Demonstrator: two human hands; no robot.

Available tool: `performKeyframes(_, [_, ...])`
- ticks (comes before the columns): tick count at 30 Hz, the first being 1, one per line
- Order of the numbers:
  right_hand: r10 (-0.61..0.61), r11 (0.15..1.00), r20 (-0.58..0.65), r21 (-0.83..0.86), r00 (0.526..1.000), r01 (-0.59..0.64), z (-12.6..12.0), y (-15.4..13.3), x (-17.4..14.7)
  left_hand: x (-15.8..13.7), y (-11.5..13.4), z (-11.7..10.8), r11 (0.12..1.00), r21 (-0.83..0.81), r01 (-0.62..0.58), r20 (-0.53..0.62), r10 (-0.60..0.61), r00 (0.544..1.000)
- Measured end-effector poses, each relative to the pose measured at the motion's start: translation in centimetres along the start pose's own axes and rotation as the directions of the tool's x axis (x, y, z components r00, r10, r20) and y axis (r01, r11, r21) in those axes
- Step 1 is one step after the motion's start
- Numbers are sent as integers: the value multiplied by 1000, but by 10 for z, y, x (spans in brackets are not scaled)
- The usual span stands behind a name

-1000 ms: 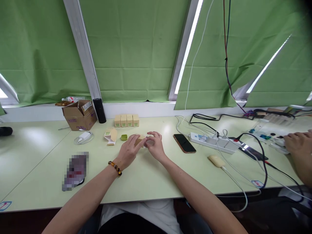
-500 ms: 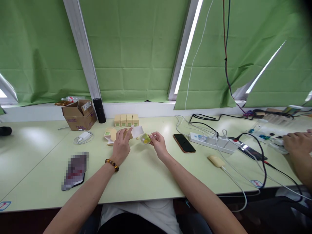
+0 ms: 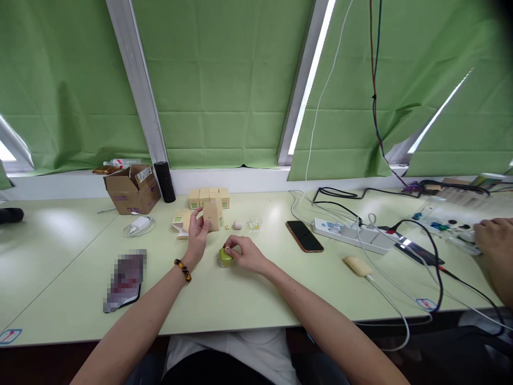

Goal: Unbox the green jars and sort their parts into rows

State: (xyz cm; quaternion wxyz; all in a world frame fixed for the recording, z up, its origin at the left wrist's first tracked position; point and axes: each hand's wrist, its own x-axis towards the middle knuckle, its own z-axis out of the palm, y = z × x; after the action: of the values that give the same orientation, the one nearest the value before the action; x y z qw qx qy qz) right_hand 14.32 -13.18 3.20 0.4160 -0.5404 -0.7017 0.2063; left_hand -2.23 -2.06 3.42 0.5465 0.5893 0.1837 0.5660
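My left hand (image 3: 197,235) is closed around the side of a small kraft cardboard box (image 3: 212,215), which it keeps upright on or just over the table. Nearer to me, my right hand (image 3: 246,255) pinches a small green-topped container with a clear lower edge (image 3: 226,259), at table level. Behind the right hand lie a small pale pink piece (image 3: 238,225), a clear little tray with yellow bits (image 3: 255,223) and a tiny yellow piece (image 3: 226,227). An opened kraft carton (image 3: 182,222) rests left of my left hand.
A row of several small kraft boxes (image 3: 199,196) stands at the back. To the left are a brown carton (image 3: 134,192), a black cylinder (image 3: 164,182) and a white charger (image 3: 139,225). On the right lie a phone (image 3: 304,237), a power strip (image 3: 352,235), cables and another person's hand (image 3: 495,240).
My right hand has come closer to me and now grips the green-topped container at table level. The small box in my left hand is upright. The pink piece and clear tray now show.
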Motion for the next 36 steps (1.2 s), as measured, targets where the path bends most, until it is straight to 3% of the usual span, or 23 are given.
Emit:
performKeyframes(6, [15,1000,5,20,1000,-15,0,-4,0,1,-5,-1,987,-138,86,13,-85,996])
performKeyframes(10, [16,997,-59,76,998,-11,-1,2,2,3,-10,-2,972,-205,115,32,-111,993])
performKeyframes(17, [162,945,-190,314,968,-97,-2,21,11,2,-12,0,921,-317,227,86,-210,974])
performKeyframes(24, [184,898,-226,434,957,-70,-9,13,12,-4,-5,7,921,-283,268,197,-218,956])
performKeyframes(30, [141,831,-156,555,978,-31,-8,11,12,-10,1,11,934,-210,290,247,-236,940])
performKeyframes(36, [144,761,-146,649,979,-15,-7,10,12,-16,10,17,966,-90,242,240,-215,947])
